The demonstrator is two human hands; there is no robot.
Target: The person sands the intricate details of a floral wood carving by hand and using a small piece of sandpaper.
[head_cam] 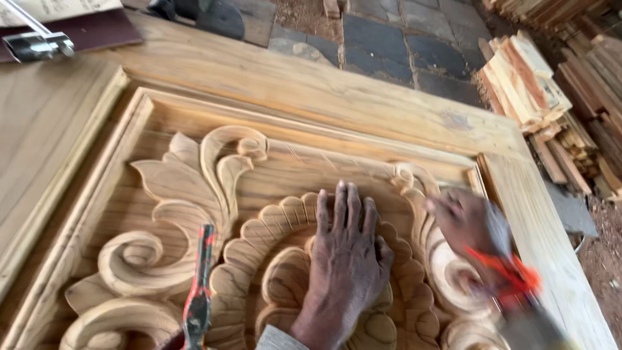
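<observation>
My left hand (pixel 346 256) lies flat, fingers spread, on the scalloped centre medallion of a carved wooden door panel (pixel 194 168) with scrolls and leaves in relief. My right hand (pixel 463 223) is blurred with motion over the right scroll of the carving. It grips a tool with a red and orange band (pixel 512 275) and a grey end that runs off toward the lower right. What kind of tool it is I cannot tell from the blur. A chisel with a red and black handle (pixel 199 291) lies on the carving to the left of my left hand.
The panel sits in a wide plain wooden frame (pixel 311 84). Stacked timber offcuts (pixel 525 78) stand at the right on a stone-paved floor (pixel 402 45). At the top left lie a dark book with papers (pixel 84 26) and a metal clamp (pixel 35 45).
</observation>
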